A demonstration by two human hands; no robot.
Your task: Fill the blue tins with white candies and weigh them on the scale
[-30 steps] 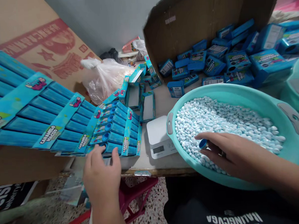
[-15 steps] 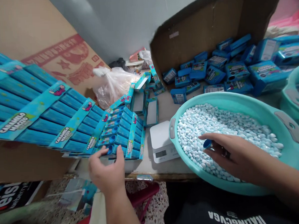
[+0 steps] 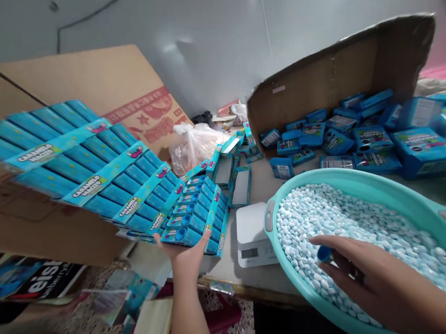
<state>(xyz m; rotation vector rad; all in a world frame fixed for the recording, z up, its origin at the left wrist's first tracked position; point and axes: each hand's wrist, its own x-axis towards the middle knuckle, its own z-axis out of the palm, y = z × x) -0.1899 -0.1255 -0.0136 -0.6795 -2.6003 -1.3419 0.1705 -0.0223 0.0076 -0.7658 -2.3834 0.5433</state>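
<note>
My left hand [image 3: 186, 256] is cupped under the near end of a long fan of blue candy-tube display strips [image 3: 107, 178], gripping the lowest pack with its round blue caps. My right hand [image 3: 357, 274] rests over the white candies [image 3: 345, 220] in a teal basin [image 3: 388, 190] and pinches a small blue cap [image 3: 324, 254] between thumb and fingers.
A small white scale [image 3: 252, 235] sits between the strips and the basin. Open small boxes [image 3: 233, 174], a plastic bag [image 3: 194, 146] and a cardboard flap [image 3: 337, 71] with many blue boxes [image 3: 356, 140] lie behind. A large carton [image 3: 102, 86] stands at left.
My left hand went from resting on top of the nearest pack to gripping it from below and lifting. The camera tilted up. My right hand kept the blue cap over the candies.
</note>
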